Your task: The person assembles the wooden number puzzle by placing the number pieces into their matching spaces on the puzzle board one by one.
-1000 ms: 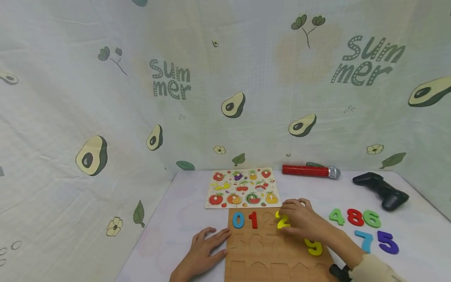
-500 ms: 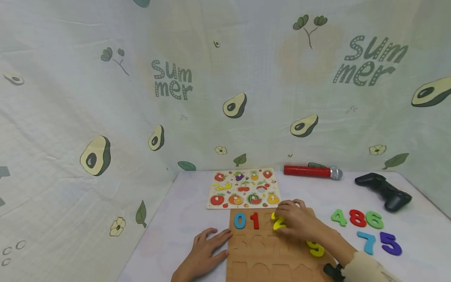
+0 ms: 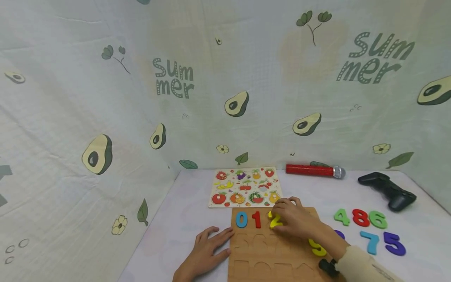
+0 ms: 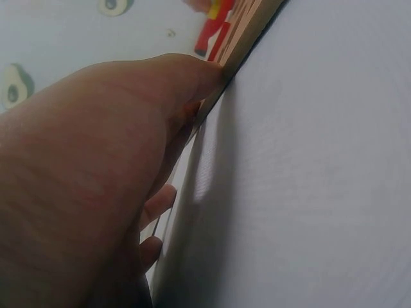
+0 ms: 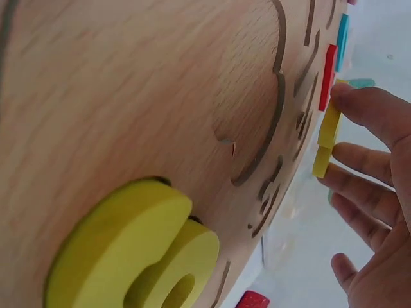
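My right hand pinches a yellow number 2 at the top row of the wooden number board. In the right wrist view, thumb and fingers hold that yellow 2 by its edges, beside the red piece. A blue 0 and a red 1 sit in the same row to its left. Under my right forearm a yellow 9 lies on the board, partly covered. My left hand rests at the board's left edge, fingers extended, fingertips touching it; the left wrist view shows the thumb against that edge.
Number pieces lie right of the board: a green 4, red 8, green 6, blue 7 and purple 5. A purple piece shows behind my arm. Behind are a fruit puzzle, red microphone and black game controller.
My right hand has shifted left with the yellow 2, bringing it closer to the red 1 and over the 2-shaped recess. The left hand stays at the board's edge.
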`<state>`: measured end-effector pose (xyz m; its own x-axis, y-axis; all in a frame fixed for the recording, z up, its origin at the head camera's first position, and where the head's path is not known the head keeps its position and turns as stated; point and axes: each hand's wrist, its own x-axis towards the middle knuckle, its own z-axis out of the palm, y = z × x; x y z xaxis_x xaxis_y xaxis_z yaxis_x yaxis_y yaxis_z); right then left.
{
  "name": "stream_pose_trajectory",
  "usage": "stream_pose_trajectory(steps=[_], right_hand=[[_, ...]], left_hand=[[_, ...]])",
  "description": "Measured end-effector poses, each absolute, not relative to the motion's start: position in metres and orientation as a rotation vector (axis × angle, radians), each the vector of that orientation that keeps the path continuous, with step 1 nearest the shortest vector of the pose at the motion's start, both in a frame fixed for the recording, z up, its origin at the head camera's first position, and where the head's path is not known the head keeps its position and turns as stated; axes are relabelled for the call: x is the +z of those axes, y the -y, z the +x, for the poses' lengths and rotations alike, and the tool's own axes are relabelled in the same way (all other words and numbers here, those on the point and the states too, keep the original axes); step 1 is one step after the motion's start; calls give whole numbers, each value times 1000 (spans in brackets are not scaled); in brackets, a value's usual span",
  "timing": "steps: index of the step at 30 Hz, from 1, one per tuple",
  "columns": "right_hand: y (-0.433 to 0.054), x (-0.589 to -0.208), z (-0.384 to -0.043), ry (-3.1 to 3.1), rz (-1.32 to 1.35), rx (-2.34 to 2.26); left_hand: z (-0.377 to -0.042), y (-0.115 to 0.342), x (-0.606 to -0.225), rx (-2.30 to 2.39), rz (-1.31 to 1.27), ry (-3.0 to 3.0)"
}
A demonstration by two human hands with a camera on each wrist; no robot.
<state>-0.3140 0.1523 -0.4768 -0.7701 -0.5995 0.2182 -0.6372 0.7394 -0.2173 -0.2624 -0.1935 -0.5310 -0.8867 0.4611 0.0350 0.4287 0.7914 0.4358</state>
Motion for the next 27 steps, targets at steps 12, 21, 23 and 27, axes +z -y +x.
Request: stream_pose_trajectory(steps=[12, 21, 23, 27], right_hand=[[-144, -484, -321, 2833, 969, 358], [-140, -480, -326, 2905, 902, 358], [-139, -479, -326, 2912, 910, 376], [-138, -480, -324, 2934, 897, 366]], left_hand=[[-263, 194, -532, 665, 733, -2901], [-264, 193, -531, 676, 743, -2898], [-264, 193, -531, 676, 741, -2900], [-263, 194, -531, 670, 734, -2903]])
